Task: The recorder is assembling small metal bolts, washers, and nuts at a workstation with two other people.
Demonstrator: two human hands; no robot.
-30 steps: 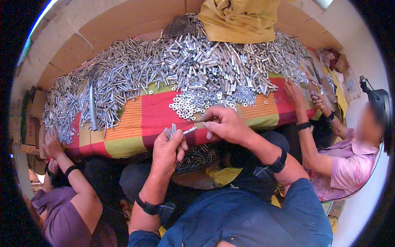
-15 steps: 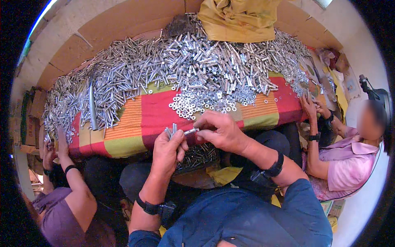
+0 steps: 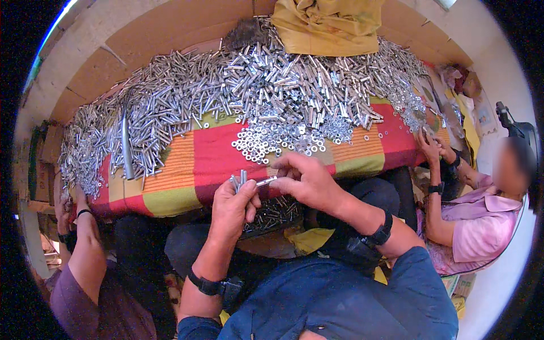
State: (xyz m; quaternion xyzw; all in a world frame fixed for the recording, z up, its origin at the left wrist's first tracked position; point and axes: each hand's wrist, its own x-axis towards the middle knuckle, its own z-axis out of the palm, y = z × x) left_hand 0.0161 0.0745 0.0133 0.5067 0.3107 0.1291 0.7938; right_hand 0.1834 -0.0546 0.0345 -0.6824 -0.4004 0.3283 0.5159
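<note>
My left hand [image 3: 231, 203] is closed around several silvery metal bolts [image 3: 243, 177], whose ends stick up above the fingers. One more metal bolt [image 3: 266, 181] points out to the right between its thumb and forefinger. The fingers of my right hand [image 3: 305, 180] pinch the free end of that same bolt, so both hands meet on it. Just beyond my hands lies a pile of washers [image 3: 258, 141] on a checked cloth [image 3: 218, 156]. Whether a washer or nut is on the held bolt is too small to tell.
A large heap of metal bolts [image 3: 187, 90] covers the table's far side. A long metal tool [image 3: 127, 141] lies on its left part, a yellow sack [image 3: 328, 28] at the back. Below my hands sits a container of bolts [image 3: 275, 214]. Co-workers' hands [image 3: 432, 146] work at both ends.
My right hand's fingers have shifted slightly on the bolt's end, and more of the bolt shows. The left co-worker's arm has swung inward and lower. My left hand stays nearly in place.
</note>
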